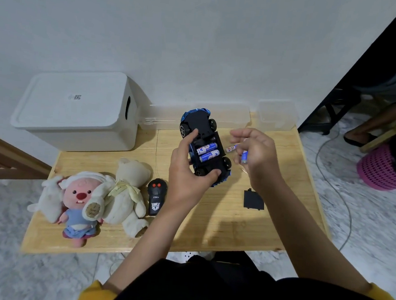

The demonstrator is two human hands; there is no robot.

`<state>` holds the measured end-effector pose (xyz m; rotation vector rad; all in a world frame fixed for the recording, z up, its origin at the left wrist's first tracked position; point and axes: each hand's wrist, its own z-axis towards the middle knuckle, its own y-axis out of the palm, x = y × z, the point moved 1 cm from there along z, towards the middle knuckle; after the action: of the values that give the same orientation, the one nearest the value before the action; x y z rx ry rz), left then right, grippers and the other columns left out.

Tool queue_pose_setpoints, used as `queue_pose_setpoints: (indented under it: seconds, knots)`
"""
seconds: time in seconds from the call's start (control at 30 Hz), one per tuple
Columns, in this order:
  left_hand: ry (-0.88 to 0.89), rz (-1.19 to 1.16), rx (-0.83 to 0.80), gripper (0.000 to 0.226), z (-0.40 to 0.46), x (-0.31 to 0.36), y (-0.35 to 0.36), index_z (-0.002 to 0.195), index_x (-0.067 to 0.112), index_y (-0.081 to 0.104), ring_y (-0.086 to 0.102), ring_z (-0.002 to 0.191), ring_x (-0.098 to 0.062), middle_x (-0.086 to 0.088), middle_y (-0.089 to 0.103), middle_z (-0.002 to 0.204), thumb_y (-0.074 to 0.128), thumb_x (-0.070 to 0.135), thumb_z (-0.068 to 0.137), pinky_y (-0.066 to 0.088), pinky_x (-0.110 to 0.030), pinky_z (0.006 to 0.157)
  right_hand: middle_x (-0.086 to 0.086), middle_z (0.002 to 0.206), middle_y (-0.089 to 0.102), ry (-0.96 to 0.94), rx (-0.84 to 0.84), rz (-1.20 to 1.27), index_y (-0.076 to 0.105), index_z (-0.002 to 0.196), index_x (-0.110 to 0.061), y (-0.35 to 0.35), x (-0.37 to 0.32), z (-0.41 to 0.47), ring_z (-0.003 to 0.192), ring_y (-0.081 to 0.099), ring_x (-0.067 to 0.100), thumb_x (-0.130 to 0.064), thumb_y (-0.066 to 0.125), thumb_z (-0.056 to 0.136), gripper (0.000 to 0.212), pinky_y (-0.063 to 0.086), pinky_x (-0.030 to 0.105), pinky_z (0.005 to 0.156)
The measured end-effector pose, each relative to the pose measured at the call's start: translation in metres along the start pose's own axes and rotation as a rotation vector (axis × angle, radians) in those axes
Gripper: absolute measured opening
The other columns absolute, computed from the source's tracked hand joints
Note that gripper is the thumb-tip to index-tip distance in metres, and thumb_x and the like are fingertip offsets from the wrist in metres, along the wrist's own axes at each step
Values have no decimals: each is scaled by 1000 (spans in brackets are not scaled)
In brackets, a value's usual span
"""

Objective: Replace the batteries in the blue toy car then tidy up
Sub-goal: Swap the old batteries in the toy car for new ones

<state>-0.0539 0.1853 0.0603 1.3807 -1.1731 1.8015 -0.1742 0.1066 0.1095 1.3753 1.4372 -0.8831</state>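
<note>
The blue toy car [200, 122] is upside down above the wooden table [221, 227], its black underside facing me. My left hand [186, 170] grips it by the sides. Its battery bay is uncovered and two blue batteries [207, 151] lie in it. My right hand [256, 152] hovers just right of the car and holds a blue battery [244, 157] in its fingers. A further battery [230, 149] shows between that hand and the car; I cannot tell whether it is held or lying on the table. The black battery cover [253, 199] lies on the table, right of my left arm.
A black remote control [155, 197] and two plush toys [93, 198] lie at the left. A white lidded bin [77, 109] stands at the back left. Clear plastic containers [276, 114] line the back edge. A pink basket [380, 167] and someone's foot [359, 136] are on the floor at right.
</note>
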Motion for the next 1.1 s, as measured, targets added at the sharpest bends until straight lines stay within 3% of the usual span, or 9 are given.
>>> queue_pose_setpoints:
  seconds: [0.13,0.33,0.43,0.53,0.6,0.73,0.87,1.0,1.1]
  knots:
    - [-2,-13,0,95,1,-2,0,139,36,37,50,115,-1,1,50,127,82,5,62,47,-20,93,-2,66,55,-32,-90,-307,67,81,-7,2,8,-8,36,44,-3,4,42,90,29,31,7,38]
    - [20,-1,28,93,-1,-2,-2,140,32,38,49,107,9,10,48,123,81,5,62,49,-23,91,-11,77,58,-78,-46,-513,70,92,-10,8,16,-10,69,52,3,-3,46,91,25,40,4,55]
    - [46,27,45,94,-2,-3,-1,141,31,38,44,109,15,19,43,118,81,4,62,47,-17,90,-9,78,55,-75,-42,-553,68,95,-9,11,15,-11,70,52,3,-1,46,89,25,41,2,56]
    - [55,42,60,94,-3,-3,-1,141,30,37,42,109,16,19,42,117,81,4,62,44,-10,87,-8,73,55,-52,-33,-565,67,94,-8,14,14,-11,78,59,21,0,47,87,22,51,23,69]
    - [63,34,72,94,-4,-4,-2,141,28,37,45,111,11,18,43,119,81,4,61,46,-17,90,-2,74,59,-45,-24,-561,66,91,-8,16,14,-9,85,62,29,-1,50,87,18,51,29,73]
    - [77,38,88,94,-3,-3,-3,141,27,37,45,112,9,20,43,119,82,5,62,47,-23,92,4,82,64,-113,-26,-557,65,88,-6,16,16,-9,68,54,12,-13,59,87,9,43,11,54]
    - [71,34,88,92,-3,-5,-3,141,26,37,44,112,10,18,43,119,80,4,62,46,-16,90,-8,67,58,-205,2,-531,63,82,-9,16,19,-9,62,53,6,-27,71,82,19,44,19,60]
    - [69,44,71,94,-5,-2,0,140,31,37,42,107,15,13,44,118,82,5,62,43,-8,86,6,77,65,-190,30,-385,58,78,-17,19,20,-8,72,63,19,-16,74,78,16,54,35,71]
    - [77,48,61,93,-5,0,0,140,31,37,41,109,16,8,44,121,82,5,62,42,-8,88,7,76,64,-133,79,-212,57,76,-20,18,15,-7,60,57,17,-8,68,81,17,47,30,57]
